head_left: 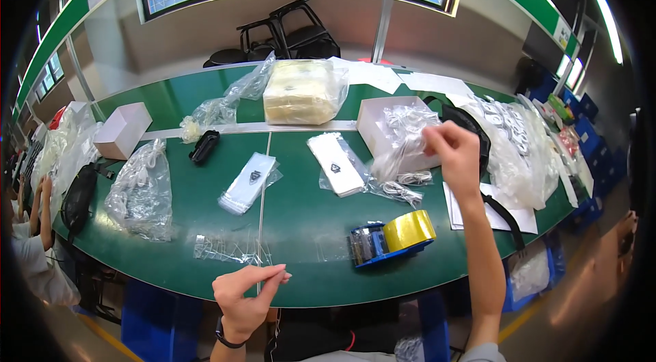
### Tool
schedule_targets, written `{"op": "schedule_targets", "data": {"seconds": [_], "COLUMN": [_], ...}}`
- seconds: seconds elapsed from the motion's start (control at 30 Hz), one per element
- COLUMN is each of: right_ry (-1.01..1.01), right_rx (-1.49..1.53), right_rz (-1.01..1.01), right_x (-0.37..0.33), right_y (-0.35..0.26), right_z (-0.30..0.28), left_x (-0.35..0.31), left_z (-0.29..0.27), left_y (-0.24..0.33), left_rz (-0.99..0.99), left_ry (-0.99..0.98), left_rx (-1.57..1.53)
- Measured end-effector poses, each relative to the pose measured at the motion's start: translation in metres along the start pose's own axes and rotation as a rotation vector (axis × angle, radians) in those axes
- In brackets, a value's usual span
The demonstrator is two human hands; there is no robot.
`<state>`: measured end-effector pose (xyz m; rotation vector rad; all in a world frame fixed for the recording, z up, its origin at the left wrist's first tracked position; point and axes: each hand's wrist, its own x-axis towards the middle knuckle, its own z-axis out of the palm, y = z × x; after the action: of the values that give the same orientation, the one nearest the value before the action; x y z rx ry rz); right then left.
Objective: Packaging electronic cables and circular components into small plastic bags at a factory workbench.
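Note:
My left hand [244, 297] is held over the near table edge, thumb and fingertips pinched together; whatever they hold, if anything, is too small to make out. Out to the right, my right hand [454, 157] has its fingers closed beside a clear plastic bag [395, 157] that spills from an open white box [372, 126]. Whether they grip the bag is unclear. White coiled cables [402, 192] lie in clear wrapping below the box. A blue tape dispenser [355, 252] with a yellow roll [410, 231] stands between my hands. Clear strips [229, 249] lie just beyond my left hand.
Two stacks of flat white sleeves, one left [247, 183] and one right [336, 165], lie mid-table. A bagged cream block [301, 92] stands behind. Left are a cable bag [141, 191], a black object [204, 148] and a white box [123, 131]. Another person's arm [45, 211] shows far left.

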<state>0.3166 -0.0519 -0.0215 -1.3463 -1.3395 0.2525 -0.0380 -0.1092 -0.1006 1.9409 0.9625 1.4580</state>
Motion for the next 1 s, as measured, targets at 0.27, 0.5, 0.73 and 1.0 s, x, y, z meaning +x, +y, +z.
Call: {"op": "schedule_targets", "data": {"seconds": [0.27, 0.5, 0.73, 1.0], "right_ry": [-0.103, -0.342, -0.841, -1.038], "right_rx": [-0.845, -1.317, -0.809, -1.128], "right_rz": [-0.118, -0.2, 0.143, -0.096], "right_x": [0.048, 0.038, -0.002, 0.014], "right_y": [0.125, 0.109, 0.059, 0.078], "right_z": [0.0, -0.001, 0.038, 0.045], "left_x": [-0.003, -0.008, -0.008, -0.009], "left_z": [-0.007, -0.009, -0.007, -0.011], "left_y": [-0.006, -0.019, -0.02, -0.013], "left_rz": [-0.064, -0.139, -0.214, -0.182], "left_ry": [-0.037, -0.023, -0.004, -0.03], "left_rx": [0.011, -0.003, -0.055, -0.043]}}
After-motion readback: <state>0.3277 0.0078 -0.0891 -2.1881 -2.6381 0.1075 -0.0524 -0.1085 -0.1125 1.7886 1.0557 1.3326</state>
